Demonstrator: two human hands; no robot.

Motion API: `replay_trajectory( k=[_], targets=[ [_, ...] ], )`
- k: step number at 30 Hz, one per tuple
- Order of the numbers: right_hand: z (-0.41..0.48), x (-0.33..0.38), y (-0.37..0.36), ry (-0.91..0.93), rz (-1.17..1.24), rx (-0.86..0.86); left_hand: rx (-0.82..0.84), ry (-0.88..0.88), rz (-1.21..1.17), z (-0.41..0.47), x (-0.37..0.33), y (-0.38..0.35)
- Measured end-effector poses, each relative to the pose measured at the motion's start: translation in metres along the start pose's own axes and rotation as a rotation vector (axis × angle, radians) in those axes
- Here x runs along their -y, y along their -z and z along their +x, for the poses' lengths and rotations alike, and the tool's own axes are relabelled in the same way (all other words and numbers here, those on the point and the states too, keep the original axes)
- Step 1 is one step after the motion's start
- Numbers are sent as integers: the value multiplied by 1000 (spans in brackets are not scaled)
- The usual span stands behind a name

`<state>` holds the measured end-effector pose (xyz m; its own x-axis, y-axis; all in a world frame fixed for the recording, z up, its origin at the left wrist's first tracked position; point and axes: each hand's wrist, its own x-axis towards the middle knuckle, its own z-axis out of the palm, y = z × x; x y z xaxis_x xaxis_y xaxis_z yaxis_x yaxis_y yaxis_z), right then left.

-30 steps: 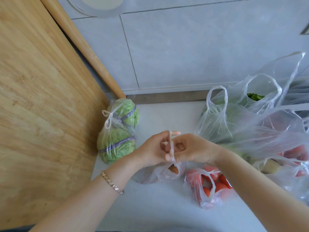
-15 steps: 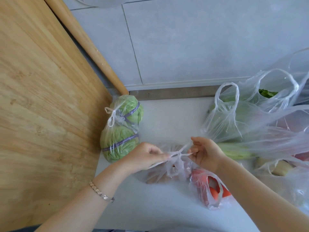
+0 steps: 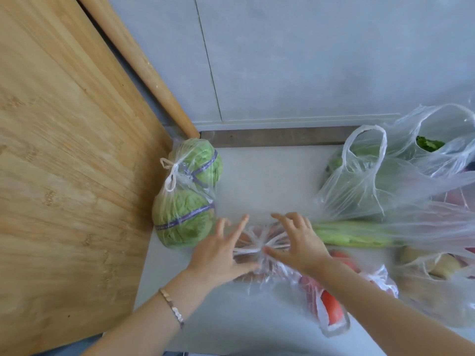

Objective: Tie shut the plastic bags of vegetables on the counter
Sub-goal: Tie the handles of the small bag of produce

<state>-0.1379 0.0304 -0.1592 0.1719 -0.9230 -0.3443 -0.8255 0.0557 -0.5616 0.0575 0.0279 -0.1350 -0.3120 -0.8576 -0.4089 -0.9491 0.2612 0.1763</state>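
**Knotted bag between two spread hands**

Item 1. Small bag: clear plastic, brownish contents not identifiable; lies on the table at frame centre. Its top is gathered into a knot with white handle strips radiating from it.

Item 2. Left hand: at 9 o'clock of the knot, fingers spread wide, thumb resting on the bag's near side. One handle strip runs toward its fingers; whether any finger pinches it cannot be told. Bracelet on the wrist.

Item 3. Right hand: at 3 o'clock of the knot, fingers splayed, thumb tip touching the knot. Strips run under its palm; grip cannot be told.

Item 4. Cabbage bag: at 10 o'clock of the knot, tied shut, two green heads banded with purple tape, against the wooden board.

Item 5. Carrot bag: at 5 o'clock, just beside the small bag, mouth open.

Item 6. Open bags: at 2 o'clock, handles upright, greens inside. A long green stalk lies at 3 o'clock under loose plastic.

Item 7. Rolling pin: leans on the wall at 11 o'clock.
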Motion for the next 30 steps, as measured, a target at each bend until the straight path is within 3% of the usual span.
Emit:
replay_trajectory(
  k=[2, 6, 10, 18, 21, 23, 25, 26, 30],
  targets=[
    [0, -6, -13, 106, -284, 146, 41, -91, 89, 5, -10, -14],
    [7, -21, -41, 3, -500, 238, 117, -60, 81, 22, -11, -48],
    [15, -23, -53, -58, -470, 245, 136, -52, 110, 29, -9, -60],
    [23, -18, -50, -6, -502, 129, 157, -29, 144, 37, -3, -57],
    [24, -14, -38, 52, -451, 165, 192, -17, 85, 35, -4, -44],
    [19, -8, -23, 1, -302, 183, 117, -20, 47, 31, -3, -31],
    [15, -3, -4, -41, -139, 0, -173, -103, 16, 26, -4, -13],
    [15, 0, 7, -68, -83, -65, -243, -136, -4, 21, -6, 0],
    [11, 28, 59, -154, -127, -10, -439, -150, -33, 9, -16, 46]
  ],
)
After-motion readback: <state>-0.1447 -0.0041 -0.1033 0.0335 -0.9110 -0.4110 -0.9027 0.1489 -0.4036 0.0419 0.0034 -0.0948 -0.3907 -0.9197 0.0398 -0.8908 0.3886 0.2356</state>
